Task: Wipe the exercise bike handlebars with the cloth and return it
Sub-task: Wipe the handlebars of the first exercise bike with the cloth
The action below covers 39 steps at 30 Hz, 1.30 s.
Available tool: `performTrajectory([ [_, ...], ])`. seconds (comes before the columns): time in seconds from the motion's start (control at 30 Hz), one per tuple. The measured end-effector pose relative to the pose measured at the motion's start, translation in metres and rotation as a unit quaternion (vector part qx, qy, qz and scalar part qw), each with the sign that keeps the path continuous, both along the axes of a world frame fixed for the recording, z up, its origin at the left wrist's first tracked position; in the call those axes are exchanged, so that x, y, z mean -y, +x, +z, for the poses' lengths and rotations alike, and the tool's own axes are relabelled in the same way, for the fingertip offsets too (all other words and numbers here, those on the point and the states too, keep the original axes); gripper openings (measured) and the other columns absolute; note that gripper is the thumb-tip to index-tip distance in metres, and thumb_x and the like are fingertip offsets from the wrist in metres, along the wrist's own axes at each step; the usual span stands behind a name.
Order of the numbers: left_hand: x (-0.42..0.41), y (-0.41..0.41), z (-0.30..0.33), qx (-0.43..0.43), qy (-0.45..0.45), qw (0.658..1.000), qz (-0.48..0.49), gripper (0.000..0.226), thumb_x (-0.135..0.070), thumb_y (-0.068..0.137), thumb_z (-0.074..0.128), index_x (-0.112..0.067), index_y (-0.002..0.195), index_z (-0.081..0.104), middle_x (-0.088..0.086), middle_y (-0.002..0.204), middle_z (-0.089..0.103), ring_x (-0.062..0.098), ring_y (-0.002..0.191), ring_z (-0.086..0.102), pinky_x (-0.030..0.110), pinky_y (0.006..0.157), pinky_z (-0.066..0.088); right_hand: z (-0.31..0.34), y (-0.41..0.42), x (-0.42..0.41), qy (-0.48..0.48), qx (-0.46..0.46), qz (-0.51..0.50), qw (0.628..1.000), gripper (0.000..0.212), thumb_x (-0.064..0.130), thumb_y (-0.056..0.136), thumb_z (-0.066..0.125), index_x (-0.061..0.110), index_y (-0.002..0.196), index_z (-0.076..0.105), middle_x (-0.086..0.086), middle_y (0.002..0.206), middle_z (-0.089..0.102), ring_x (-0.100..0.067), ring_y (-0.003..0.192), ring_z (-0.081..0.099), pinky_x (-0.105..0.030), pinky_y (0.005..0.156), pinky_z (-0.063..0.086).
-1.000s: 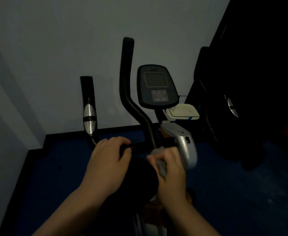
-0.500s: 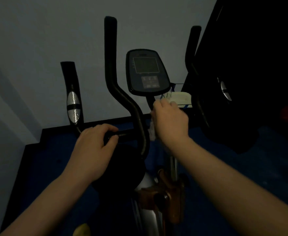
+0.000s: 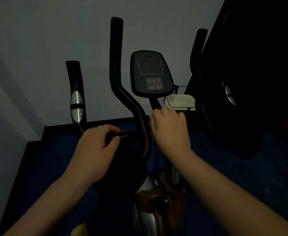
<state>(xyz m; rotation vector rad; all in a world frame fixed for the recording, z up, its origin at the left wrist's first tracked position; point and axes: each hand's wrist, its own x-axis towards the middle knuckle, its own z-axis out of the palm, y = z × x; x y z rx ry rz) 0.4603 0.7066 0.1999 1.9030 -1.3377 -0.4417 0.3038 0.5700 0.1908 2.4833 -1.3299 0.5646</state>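
The exercise bike's black handlebar crossbar (image 3: 130,134) runs level below the console (image 3: 150,74). My left hand (image 3: 95,150) is closed around the crossbar near the short left grip with silver sensor pads (image 3: 76,103). My right hand (image 3: 169,128) is closed against the console stem (image 3: 155,103), just right of the tall curved left arm bar (image 3: 116,65). Only a pale sliver of the cloth (image 3: 149,124) shows at the hand's left edge; the rest is hidden under the palm.
A white tray (image 3: 182,101) sits behind the console stem. The right arm bar (image 3: 198,65) stands against a large dark object (image 3: 258,82) on the right. The bike's silver and brown frame (image 3: 156,201) is below, over blue flooring (image 3: 241,176). A wall is close ahead.
My right hand rose from the crossbar's right end, where it held the grey cloth, to the console stem. My left hand stayed on the crossbar. The view tilted upward.
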Motion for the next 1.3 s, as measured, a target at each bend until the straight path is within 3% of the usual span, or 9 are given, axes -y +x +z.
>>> performTrajectory([
  [0.27, -0.001, 0.001, -0.002, -0.001, -0.001, 1.0, -0.005, 0.025, -0.032, 0.09, 0.052, -0.03, 0.113, 0.062, -0.013, 0.1, 0.06, 0.011, 0.105, 0.052, 0.033, 0.091, 0.043, 0.0, 0.017, 0.006, 0.022, 0.013, -0.05, 0.998, 0.024, 0.028, 0.096, 0.04, 0.014, 0.088, 0.059, -0.007, 0.088, 0.06, -0.025, 0.083, 0.054, -0.035, 0.073, 0.026],
  [0.43, -0.002, -0.001, 0.001, 0.006, -0.008, 1.0, -0.005, 0.023, -0.031, 0.089, 0.053, -0.032, 0.11, 0.062, -0.018, 0.094, 0.056, 0.01, 0.1, 0.05, 0.028, 0.083, 0.038, -0.001, -0.022, 0.007, -0.066, -0.055, 0.063, 0.994, 0.014, 0.027, 0.087, 0.055, 0.015, 0.091, 0.06, -0.008, 0.082, 0.06, -0.026, 0.074, 0.055, -0.032, 0.066, 0.03],
  [0.53, -0.001, 0.001, -0.002, -0.001, 0.004, 1.0, -0.004, 0.024, -0.032, 0.089, 0.052, -0.031, 0.112, 0.062, -0.012, 0.097, 0.058, 0.012, 0.101, 0.052, 0.032, 0.087, 0.043, 0.004, -0.001, 0.023, 0.018, -0.06, 0.029, 0.998, 0.02, 0.026, 0.095, 0.042, 0.014, 0.091, 0.058, -0.007, 0.086, 0.06, -0.026, 0.079, 0.055, -0.034, 0.07, 0.023],
  [0.67, -0.003, -0.002, -0.002, -0.017, -0.022, 0.999, 0.016, 0.022, -0.028, 0.091, 0.053, -0.032, 0.11, 0.063, -0.012, 0.095, 0.056, 0.009, 0.097, 0.051, 0.025, 0.08, 0.037, 0.028, 0.002, 0.036, 0.153, 0.283, -0.032, 0.946, 0.026, 0.034, 0.099, 0.037, 0.017, 0.085, 0.05, -0.004, 0.086, 0.059, -0.02, 0.076, 0.056, -0.03, 0.062, 0.033],
  [0.77, -0.008, -0.006, -0.002, -0.063, -0.106, 0.991, 0.054, 0.023, -0.022, 0.091, 0.052, -0.035, 0.107, 0.061, -0.019, 0.107, 0.058, -0.001, 0.083, 0.052, 0.02, 0.074, 0.038, 0.052, 0.009, 0.017, 0.149, 0.395, 0.112, 0.9, 0.011, 0.036, 0.096, 0.045, 0.026, 0.092, 0.048, 0.008, 0.088, 0.057, -0.006, 0.079, 0.056, -0.024, 0.064, 0.041],
  [0.9, -0.013, -0.003, -0.004, -0.062, -0.2, 0.971, 0.119, 0.032, -0.015, 0.089, 0.053, -0.034, 0.114, 0.055, -0.02, 0.126, 0.049, -0.009, 0.114, 0.041, 0.018, 0.094, 0.032, 0.036, 0.043, -0.018, 0.061, -0.002, 0.277, 0.959, 0.022, 0.045, 0.089, 0.051, 0.028, 0.097, 0.062, 0.006, 0.096, 0.062, -0.015, 0.102, 0.053, -0.034, 0.097, 0.023],
  [1.07, -0.011, 0.022, -0.011, -0.044, -0.216, 0.969, 0.112, 0.041, -0.009, 0.091, 0.055, -0.026, 0.128, 0.05, -0.01, 0.143, 0.043, -0.001, 0.127, 0.037, 0.022, 0.106, 0.029, 0.048, 0.001, 0.005, 0.112, -0.137, 0.373, 0.911, 0.046, 0.047, 0.098, 0.031, 0.027, 0.136, 0.045, 0.011, 0.131, 0.057, -0.002, 0.135, 0.033, -0.036, 0.118, -0.011],
  [1.2, -0.006, 0.041, -0.019, -0.03, -0.181, 0.981, 0.067, 0.049, -0.017, 0.098, 0.047, -0.022, 0.145, 0.035, -0.014, 0.154, 0.025, -0.014, 0.134, 0.022, 0.005, 0.108, 0.015, 0.039, 0.021, -0.004, 0.099, -0.22, 0.377, 0.894, 0.051, 0.034, 0.098, 0.042, 0.021, 0.146, 0.029, 0.001, 0.137, 0.053, -0.015, 0.128, 0.045, -0.034, 0.119, 0.012],
  [1.3, -0.006, 0.048, -0.026, -0.034, -0.176, 0.982, 0.054, 0.048, -0.02, 0.1, 0.042, -0.022, 0.147, 0.033, -0.014, 0.156, 0.024, -0.007, 0.14, 0.022, 0.011, 0.113, 0.017, 0.039, 0.062, -0.02, 0.176, -0.16, 0.377, 0.895, 0.051, 0.037, 0.097, 0.044, 0.027, 0.146, 0.03, 0.0, 0.135, 0.055, -0.02, 0.119, 0.053, -0.038, 0.097, 0.043],
])
